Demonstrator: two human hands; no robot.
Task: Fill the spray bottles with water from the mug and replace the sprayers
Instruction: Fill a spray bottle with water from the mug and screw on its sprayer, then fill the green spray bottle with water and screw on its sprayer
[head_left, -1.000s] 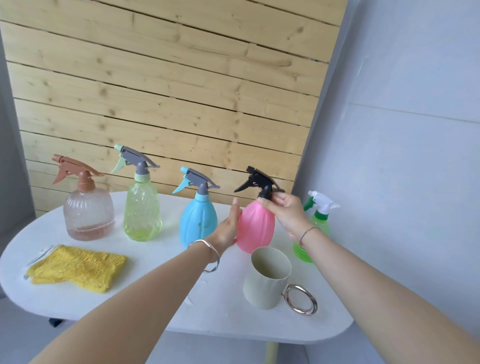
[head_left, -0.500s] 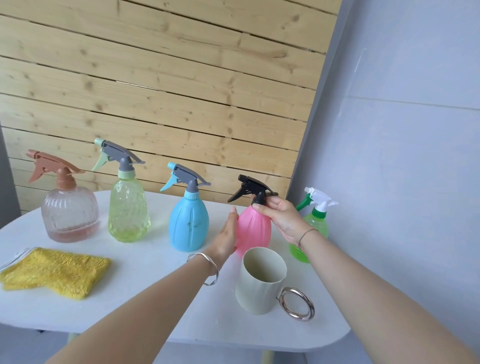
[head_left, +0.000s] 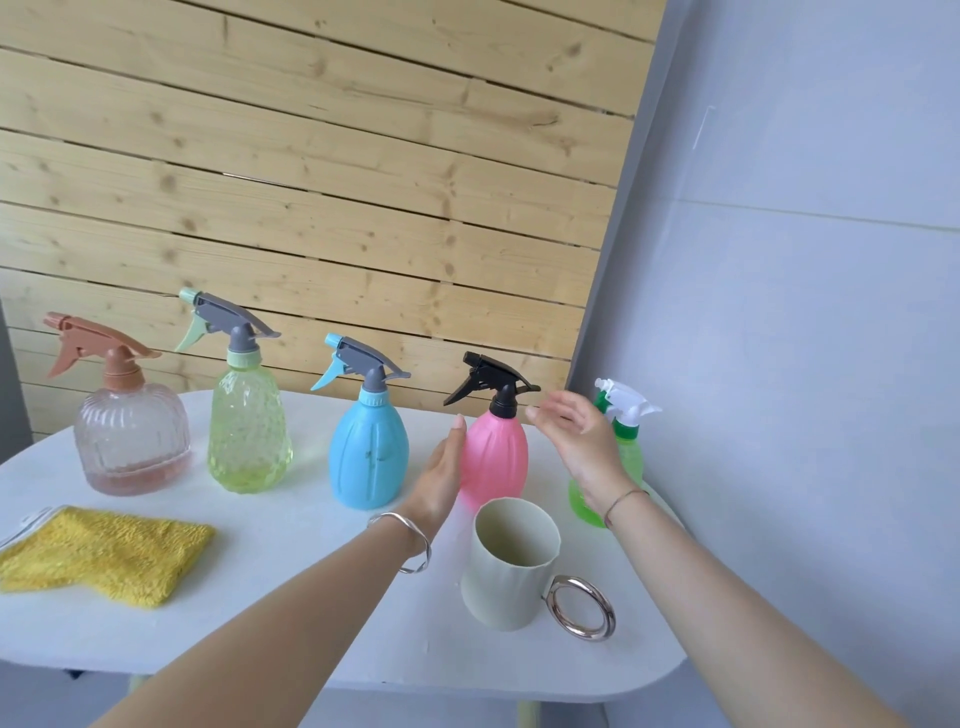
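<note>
Several spray bottles stand in a row on the white table (head_left: 260, 613), all with sprayers on. The pink bottle (head_left: 498, 457) carries a black sprayer (head_left: 488, 382). My left hand (head_left: 441, 473) lies flat against its left side with straight fingers. My right hand (head_left: 582, 441) hovers just right of the bottle, fingers loose and holding nothing. Behind that hand stands the green bottle (head_left: 628, 457) with a white sprayer. The pale mug (head_left: 511, 566) with a metal ring handle sits in front of the pink bottle. To the left are the blue bottle (head_left: 369, 457), the yellow-green bottle (head_left: 249, 431) and the clear pink-tinted bottle (head_left: 130, 441).
A folded yellow cloth (head_left: 109, 553) lies at the table's left front. Wooden planks (head_left: 311, 182) back the table and a grey wall (head_left: 805, 312) closes in on the right, close to the green bottle. The table's front edge is near the mug.
My right hand has let go of the black sprayer and pulled away to the right. My left hand stays against the pink bottle. The view has shifted slightly.
</note>
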